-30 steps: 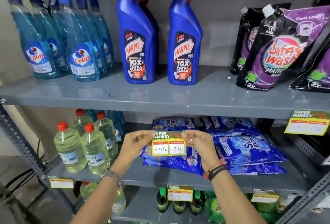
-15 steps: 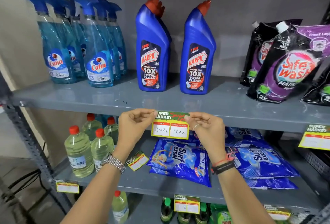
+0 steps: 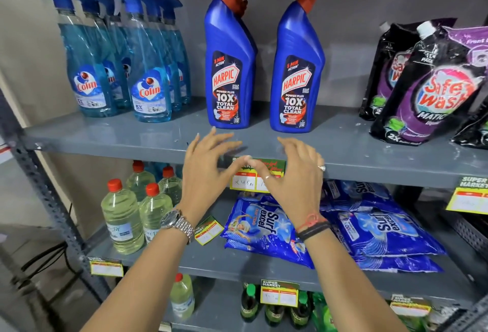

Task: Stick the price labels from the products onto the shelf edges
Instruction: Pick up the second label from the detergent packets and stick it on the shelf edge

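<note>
Left hand (image 3: 208,173) and right hand (image 3: 293,175) fingers spread wide, thumbs pressing label (image 3: 253,175) on shelf edge (image 3: 132,153), Harpic bottles (image 3: 229,67) at 12 o'clock

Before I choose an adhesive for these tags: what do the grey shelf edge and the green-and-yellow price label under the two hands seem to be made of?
The grey shelf edge looks like painted sheet metal with a smooth, semi-matt finish: thin folded lip, faint sheen, perforated upright beside it. The green-and-yellow price label looks like thin printed card or paper, flat and stiff, with handwritten figures; whether it is laminated I cannot tell. The left hand and right hand are spread at it.
</note>
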The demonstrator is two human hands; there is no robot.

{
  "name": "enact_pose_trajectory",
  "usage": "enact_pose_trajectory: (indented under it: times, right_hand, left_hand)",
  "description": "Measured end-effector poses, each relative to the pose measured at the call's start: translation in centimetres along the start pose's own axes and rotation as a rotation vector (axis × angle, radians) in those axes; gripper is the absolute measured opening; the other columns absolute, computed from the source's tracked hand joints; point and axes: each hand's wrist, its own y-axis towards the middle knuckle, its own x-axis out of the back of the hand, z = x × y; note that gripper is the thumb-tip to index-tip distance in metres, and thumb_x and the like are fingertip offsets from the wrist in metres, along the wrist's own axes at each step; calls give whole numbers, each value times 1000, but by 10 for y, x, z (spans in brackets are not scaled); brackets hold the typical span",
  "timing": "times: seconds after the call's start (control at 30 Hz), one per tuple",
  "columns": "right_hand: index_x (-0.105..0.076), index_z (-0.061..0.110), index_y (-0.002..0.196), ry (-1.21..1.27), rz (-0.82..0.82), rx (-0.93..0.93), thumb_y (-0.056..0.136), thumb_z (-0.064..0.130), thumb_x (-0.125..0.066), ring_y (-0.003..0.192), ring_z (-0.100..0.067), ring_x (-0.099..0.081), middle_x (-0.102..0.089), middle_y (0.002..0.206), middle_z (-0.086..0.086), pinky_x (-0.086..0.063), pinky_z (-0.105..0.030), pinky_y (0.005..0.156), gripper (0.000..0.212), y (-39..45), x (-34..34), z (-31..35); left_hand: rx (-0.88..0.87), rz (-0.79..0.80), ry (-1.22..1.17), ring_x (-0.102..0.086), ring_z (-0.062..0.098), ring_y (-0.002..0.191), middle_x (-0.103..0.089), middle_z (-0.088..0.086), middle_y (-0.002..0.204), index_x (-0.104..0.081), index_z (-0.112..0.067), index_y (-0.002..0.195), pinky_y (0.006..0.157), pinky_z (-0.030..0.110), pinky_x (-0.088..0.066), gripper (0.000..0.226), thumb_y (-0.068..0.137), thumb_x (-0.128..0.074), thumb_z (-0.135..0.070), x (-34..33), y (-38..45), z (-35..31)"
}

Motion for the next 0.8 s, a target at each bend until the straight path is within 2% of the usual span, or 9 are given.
enact_pose_trajectory:
  times: [0.07, 0.23, 0.37, 0.43, 0.53, 0.6, 0.67, 0.7, 0.8]
  right_hand:
    - [-59, 16, 116, -15, 72, 2, 75, 66, -54, 109, -24, -57, -67, 114, -4, -40, -40, 99, 65, 4, -6, 1]
    - [-62, 22, 111, 137, 132, -62, 77, 45, -65, 106, -24, -59, -70, 108, -3, -39, -39, 98, 41, 10, -2, -9]
    - [-65, 19, 104, 352, 175, -101, 77, 19, -70, 102, -20, -64, -71, 104, -3, -47, -41, 97, 27, 13, 7, -14]
    - [-64, 16, 105, 416, 224, -109, 79, 10, -68, 104, -15, -65, -71, 108, -3, -47, -27, 95, 27, 13, 12, -17]
    - [-64, 13, 108, 435, 286, -87, 81, -2, -61, 103, -4, -61, -70, 112, 0, -39, 4, 80, 32, 16, 15, -22]
    - [-64, 14, 110, 462, 290, -55, 82, -6, -55, 105, -7, -62, -70, 112, -1, -39, 7, 81, 35, 14, 15, -26]
    - [-65, 16, 110, 514, 199, 14, 84, -7, -51, 108, -13, -63, -70, 112, -1, -48, -13, 93, 38, 5, 16, -28]
    - [-66, 15, 110, 543, 106, 47, 85, -7, -51, 111, -15, -61, -69, 114, 0, -48, -22, 97, 37, -3, 14, -30]
    - [-61, 10, 114, 559, -228, -13, 85, -5, -55, 124, -17, -50, -60, 127, -3, -38, -21, 104, 33, -40, 0, -39]
  left_hand:
    - [-33, 73, -4, -49, 6, 126, -64, -16, 123, -67, -36, 111, 111, 28, -19, 38, 83, -52, -57, -4, 2, 0]
    - [-23, 80, -109, -59, 1, 115, -69, -13, 115, -71, -31, 105, 107, 32, -39, 36, 81, -58, -54, 1, 6, 2]
    - [1, 125, -168, -61, -2, 110, -71, -14, 109, -73, -31, 103, 96, 34, -51, 31, 80, -64, -49, 10, 9, 6]
    - [-4, 154, -217, -61, -3, 108, -72, -11, 109, -72, -28, 105, 95, 31, -52, 30, 80, -66, -43, 15, 9, 9]
    - [-25, 174, -260, -62, 0, 108, -71, -6, 111, -71, -22, 109, 98, 31, -50, 30, 82, -68, -33, 21, 8, 12]
    - [-42, 161, -248, -62, 0, 108, -70, -6, 113, -69, -20, 112, 102, 33, -48, 30, 83, -67, -29, 22, 5, 10]
    - [-18, 66, -248, -61, -4, 105, -67, -9, 112, -67, -18, 116, 105, 32, -45, 33, 84, -67, -25, 19, -3, 8]
    - [24, -41, -269, -60, -6, 104, -66, -11, 111, -66, -17, 117, 103, 32, -46, 33, 85, -67, -21, 17, -10, 7]
    - [235, -414, -476, -65, 4, 105, -69, -2, 113, -64, -21, 116, 94, 31, -52, 28, 88, -62, -16, 12, -35, 8]
